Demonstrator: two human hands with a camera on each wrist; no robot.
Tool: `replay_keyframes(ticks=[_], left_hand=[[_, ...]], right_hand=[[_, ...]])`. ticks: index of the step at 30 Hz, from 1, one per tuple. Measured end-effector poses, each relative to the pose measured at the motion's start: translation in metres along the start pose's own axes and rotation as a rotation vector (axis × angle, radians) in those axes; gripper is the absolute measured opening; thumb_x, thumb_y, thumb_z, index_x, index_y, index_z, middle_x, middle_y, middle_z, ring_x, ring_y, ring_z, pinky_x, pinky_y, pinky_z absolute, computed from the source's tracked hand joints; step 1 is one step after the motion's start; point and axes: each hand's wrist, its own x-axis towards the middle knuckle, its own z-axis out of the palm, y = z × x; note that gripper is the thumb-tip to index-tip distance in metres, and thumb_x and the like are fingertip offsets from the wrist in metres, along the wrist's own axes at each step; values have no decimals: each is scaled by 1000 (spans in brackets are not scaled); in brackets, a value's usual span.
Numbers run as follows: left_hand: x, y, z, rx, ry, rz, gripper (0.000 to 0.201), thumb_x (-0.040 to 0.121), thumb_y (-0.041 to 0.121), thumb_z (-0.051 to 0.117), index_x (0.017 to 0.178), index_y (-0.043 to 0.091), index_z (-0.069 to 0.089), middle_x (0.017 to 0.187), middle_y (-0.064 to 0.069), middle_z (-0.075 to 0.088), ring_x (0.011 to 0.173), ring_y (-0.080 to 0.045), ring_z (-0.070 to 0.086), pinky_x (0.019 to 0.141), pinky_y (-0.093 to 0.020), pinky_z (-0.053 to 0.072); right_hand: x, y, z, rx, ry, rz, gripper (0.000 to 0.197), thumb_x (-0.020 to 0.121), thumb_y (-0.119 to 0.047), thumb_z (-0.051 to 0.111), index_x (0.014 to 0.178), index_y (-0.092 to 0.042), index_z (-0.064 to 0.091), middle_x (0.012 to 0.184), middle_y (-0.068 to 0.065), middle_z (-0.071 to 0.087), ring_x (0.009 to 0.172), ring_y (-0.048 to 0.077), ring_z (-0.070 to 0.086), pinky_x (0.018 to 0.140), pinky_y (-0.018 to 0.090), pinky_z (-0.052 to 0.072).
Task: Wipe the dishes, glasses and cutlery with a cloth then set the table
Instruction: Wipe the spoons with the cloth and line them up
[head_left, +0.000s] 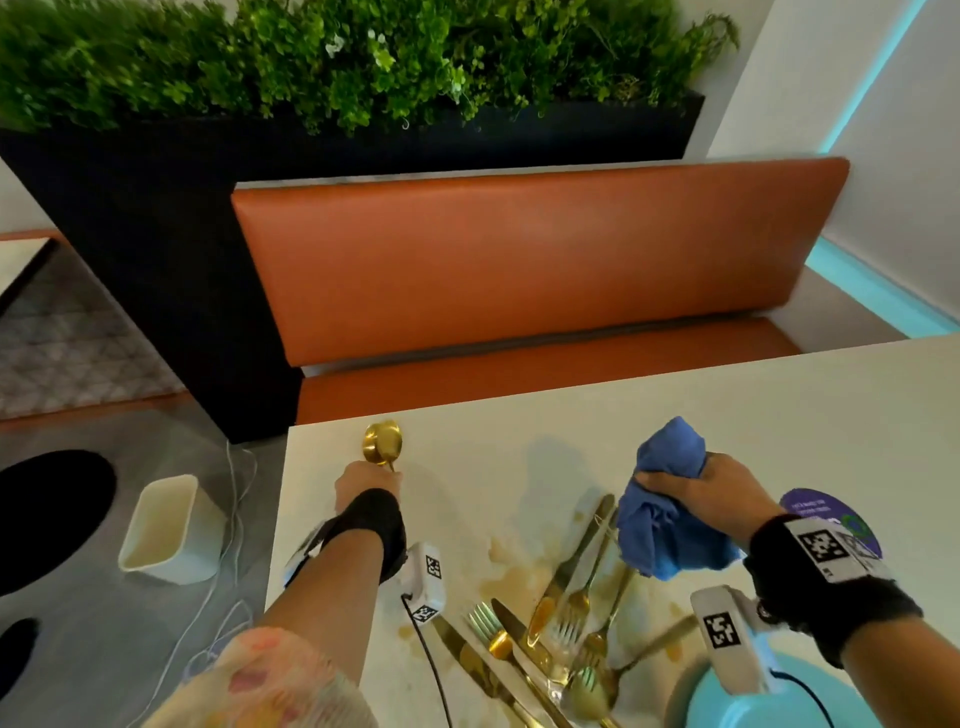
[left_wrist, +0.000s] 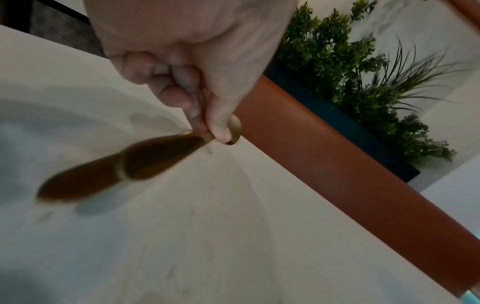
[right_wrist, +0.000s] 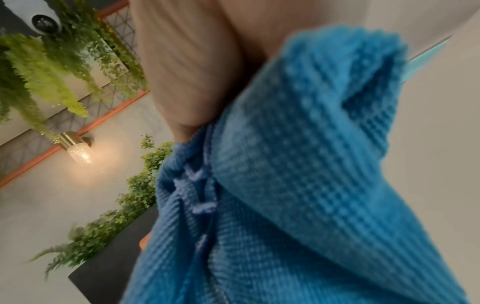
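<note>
Cutlery (head_left: 561, 623) lies nearest, a loose heap of gold pieces at the near edge of a white table (head_left: 779, 415): at least three knives and about three forks can be made out, plus one spoon bowl, though the pieces overlap too much for a sure count. Brownish smears mark the tabletop under and around the heap. Just right of it sits the rim of one light blue plate (head_left: 727, 712), partly behind the right forearm, and one round purple card (head_left: 831, 512) shows behind the right wrist. The right hand (head_left: 711, 493) hovers above the heap, fingers curled tight around one bunched blue cloth (head_left: 670, 499), which hangs down from the fist; the wrist view shows its waffle weave filling the frame. Further out and to the left, the left hand (head_left: 366, 486) reaches forward with the arm extended, fingers and thumb closed around the handle of one gold spoon (head_left: 383, 444), its bowl pointing away toward the far table edge. Whether the spoon touches the table cannot be told. Both wrists wear black straps with white camera units. On the floor left of the table stands one cream bin (head_left: 171, 530). Beyond the table is one orange bench (head_left: 519, 260), and behind that one dark planter (head_left: 156, 234) filled with green foliage.
</note>
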Motion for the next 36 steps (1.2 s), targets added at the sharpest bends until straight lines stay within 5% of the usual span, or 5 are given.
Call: replay_keyframes(ticks=[9, 15, 18, 26, 36], left_hand=[[6, -5, 18, 297, 118, 102, 29, 91, 30, 55, 101, 4, 66, 102, -15, 68, 99, -32, 62, 87, -37, 48], [-14, 11, 19, 385, 102, 195, 25, 90, 21, 51, 103, 3, 63, 108, -17, 63, 104, -33, 58, 92, -39, 47], [-41, 31, 24, 418, 2, 389, 29, 94, 23, 47, 111, 4, 61, 112, -11, 64, 106, -29, 61, 84, -33, 47], [-166, 45, 93, 624, -568, 870, 25, 87, 21, 56, 105, 11, 69, 113, -5, 67, 109, -25, 60, 94, -32, 50], [-220, 8, 154, 985, -475, 896, 31, 85, 16, 63, 114, 6, 61, 117, -11, 63, 109, -28, 61, 90, -34, 51]], right_hand=[[-9, 37, -17, 31, 57, 116, 26, 79, -32, 71, 67, -16, 54, 70, 2, 58, 67, 19, 54, 66, 29, 41], [-19, 44, -27, 66, 79, 111, 24, 81, -30, 69, 68, -17, 55, 70, 0, 57, 66, 14, 52, 55, 25, 39], [-24, 48, -34, 107, 102, 119, 23, 81, -30, 70, 71, -14, 57, 77, 8, 61, 76, 24, 55, 68, 31, 42], [-49, 64, -48, 139, 154, 104, 32, 80, -31, 70, 88, -1, 62, 86, 15, 63, 81, 28, 56, 74, 35, 45], [-77, 118, -68, 199, 137, 159, 20, 79, -29, 72, 74, -12, 62, 77, 5, 63, 73, 21, 58, 66, 29, 45]])
